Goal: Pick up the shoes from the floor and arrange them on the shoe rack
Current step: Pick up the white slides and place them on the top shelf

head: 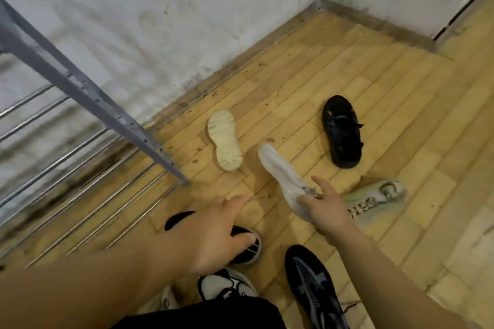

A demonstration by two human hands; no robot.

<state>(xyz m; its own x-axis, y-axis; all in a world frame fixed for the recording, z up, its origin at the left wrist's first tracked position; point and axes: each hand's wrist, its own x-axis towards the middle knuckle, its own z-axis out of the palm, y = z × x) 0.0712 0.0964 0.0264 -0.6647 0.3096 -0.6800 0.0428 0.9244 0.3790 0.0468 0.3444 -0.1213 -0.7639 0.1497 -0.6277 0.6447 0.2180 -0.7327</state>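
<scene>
My right hand (324,208) grips the heel end of a white shoe (280,171) that points away from me, its toe just above the floor. My left hand (213,232) is spread with fingers apart over a black-and-white shoe (251,248) near my feet, holding nothing. A white shoe lying sole-up (224,140) rests on the wooden floor near the rack's leg. A black shoe (342,131) lies farther right. A pale green shoe (377,199) lies behind my right hand. A black-and-grey shoe (310,286) sits at the bottom. The metal shoe rack (80,85) stands at left.
The rack's thin bars (53,141) run along a stained white wall (160,21). A red-and-white shoe (224,288) is on my foot by my dark shorts (213,312). The wall corner and skirting (320,5) close off the far side.
</scene>
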